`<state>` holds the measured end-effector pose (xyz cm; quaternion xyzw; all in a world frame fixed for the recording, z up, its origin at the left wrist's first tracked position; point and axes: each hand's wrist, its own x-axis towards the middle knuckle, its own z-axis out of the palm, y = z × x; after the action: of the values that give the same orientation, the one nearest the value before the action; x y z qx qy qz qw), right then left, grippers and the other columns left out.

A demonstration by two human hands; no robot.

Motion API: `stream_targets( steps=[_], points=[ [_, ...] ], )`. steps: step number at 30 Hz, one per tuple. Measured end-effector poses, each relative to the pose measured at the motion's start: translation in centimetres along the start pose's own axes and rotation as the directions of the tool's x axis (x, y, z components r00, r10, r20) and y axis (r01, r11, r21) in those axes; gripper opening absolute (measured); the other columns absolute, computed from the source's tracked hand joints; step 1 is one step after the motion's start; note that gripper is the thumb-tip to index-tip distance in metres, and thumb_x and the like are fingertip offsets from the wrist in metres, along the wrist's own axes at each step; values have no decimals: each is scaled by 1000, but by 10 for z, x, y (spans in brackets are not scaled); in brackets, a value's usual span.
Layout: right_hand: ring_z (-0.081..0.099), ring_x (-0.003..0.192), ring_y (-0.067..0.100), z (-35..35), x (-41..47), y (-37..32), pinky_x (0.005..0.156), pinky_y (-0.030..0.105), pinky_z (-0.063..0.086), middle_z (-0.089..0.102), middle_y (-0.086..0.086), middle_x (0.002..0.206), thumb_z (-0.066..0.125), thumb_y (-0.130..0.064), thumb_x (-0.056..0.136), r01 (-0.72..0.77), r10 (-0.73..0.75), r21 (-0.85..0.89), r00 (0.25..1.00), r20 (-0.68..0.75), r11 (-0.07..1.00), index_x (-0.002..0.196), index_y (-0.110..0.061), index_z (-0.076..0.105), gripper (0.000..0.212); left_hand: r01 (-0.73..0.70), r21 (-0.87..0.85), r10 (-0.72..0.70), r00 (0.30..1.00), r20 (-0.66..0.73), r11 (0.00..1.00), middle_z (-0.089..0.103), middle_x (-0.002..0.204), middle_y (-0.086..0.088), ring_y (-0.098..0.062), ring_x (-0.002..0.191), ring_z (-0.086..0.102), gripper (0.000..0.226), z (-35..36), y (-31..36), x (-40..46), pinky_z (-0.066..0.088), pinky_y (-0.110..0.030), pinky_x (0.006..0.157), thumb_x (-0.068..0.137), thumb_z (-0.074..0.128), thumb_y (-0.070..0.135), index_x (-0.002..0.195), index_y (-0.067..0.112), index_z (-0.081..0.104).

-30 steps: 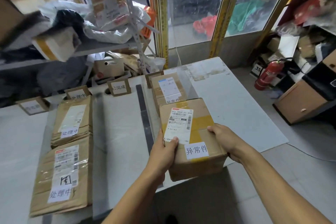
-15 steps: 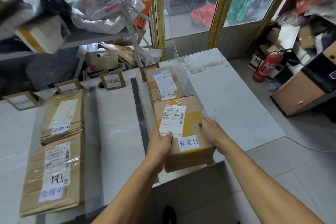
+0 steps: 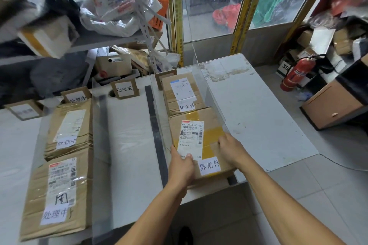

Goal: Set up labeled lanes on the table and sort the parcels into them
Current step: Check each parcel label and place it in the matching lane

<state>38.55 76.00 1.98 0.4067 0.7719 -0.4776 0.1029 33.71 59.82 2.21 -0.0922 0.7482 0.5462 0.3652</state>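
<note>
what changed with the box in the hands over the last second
Both hands, left hand and right hand, carried the 异常件 box forward and down into the right lane, up behind the other 异常件 box. Both still grip it. The two 处理中 parcels and the 已完成 sign stayed put.

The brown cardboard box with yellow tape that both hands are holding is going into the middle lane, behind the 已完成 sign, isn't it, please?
Not quite: the head view shows the brown cardboard box with yellow tape, held by the left hand and right hand, in the right-hand lane, in front of another brown box labelled 异常件. The middle lane behind the 已完成 sign holds no parcel.
</note>
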Motion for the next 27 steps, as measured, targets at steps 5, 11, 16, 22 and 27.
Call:
stream_targets(
  steps=[5,11,16,22,27],
  points=[
    [52,78,2,6,-2,4,56,21,35,55,-7,91,28,-38,102,-27,27,-28,1000,-9,999,128,-22,45,35,2,-7,-2,1000,0,1000,54,125,8,-9,86,68,51,6,-6,-1,55,-21,54,104,43,14,143,36,18],
    [63,76,0,7,-11,5,51,15,48,66,-11,99,42,-26,100,80,-82,-30,992,-94,996,122,-27,50,24,-70,59,71,997,-14,996,48,144,-1,-16,101,65,59,5,-2,-2,58,-22,58,100,47,10,147,28,16],
    [34,145,19,14,-28,-20,114,28,35,35,0,159,53,-22,100,302,-338,-192,920,-198,934,153,-18,33,56,-259,177,268,963,-32,950,37,154,5,-15,121,57,69,-1,17,-11,59,-25,79,100,54,26,155,35,12],
    [57,119,9,31,-58,-75,74,3,44,54,-7,140,55,-29,100,513,-520,-89,833,-189,854,146,-29,43,47,-458,180,479,872,-96,870,51,135,11,-3,111,51,48,-50,60,-26,49,-24,92,100,55,26,145,29,37],
    [56,102,-11,73,-89,-140,83,11,46,58,-14,128,54,-33,100,659,-649,48,749,-134,751,144,-30,45,45,-574,343,647,747,-151,744,58,116,17,7,104,57,38,-141,79,-53,49,-16,84,98,58,28,134,33,48]
  ],
)
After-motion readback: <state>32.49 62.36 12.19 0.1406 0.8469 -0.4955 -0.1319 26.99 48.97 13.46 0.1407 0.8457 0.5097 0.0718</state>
